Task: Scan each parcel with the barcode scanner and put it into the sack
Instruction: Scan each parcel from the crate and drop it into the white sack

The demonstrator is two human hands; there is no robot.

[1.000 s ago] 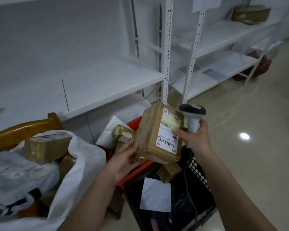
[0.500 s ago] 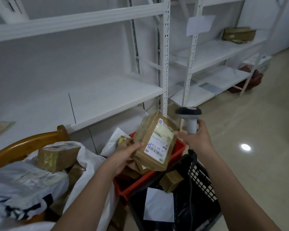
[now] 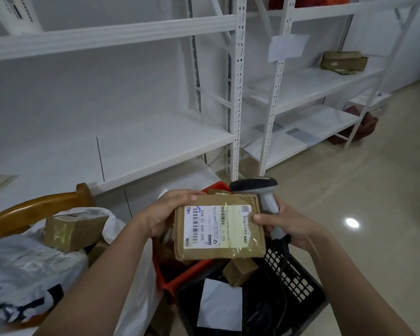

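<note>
The parcel (image 3: 218,230) sits between the two hands, label up: the left hand (image 3: 166,215) holds its left edge, the right hand (image 3: 287,227) touches its right edge with the thumb. The scanner (image 3: 264,197) stands upright in the right hand, just behind the parcel's right corner. Under the left hand and the parcel lies a crate (image 3: 192,270) with parcels in it; under the right hand, a basket (image 3: 298,282) with a small box (image 3: 239,270) inside. Left of the left hand the sack (image 3: 58,275) holds another box (image 3: 74,227), with a chair back (image 3: 34,208) behind it. Shelves (image 3: 155,146) stand beyond both hands.
</note>
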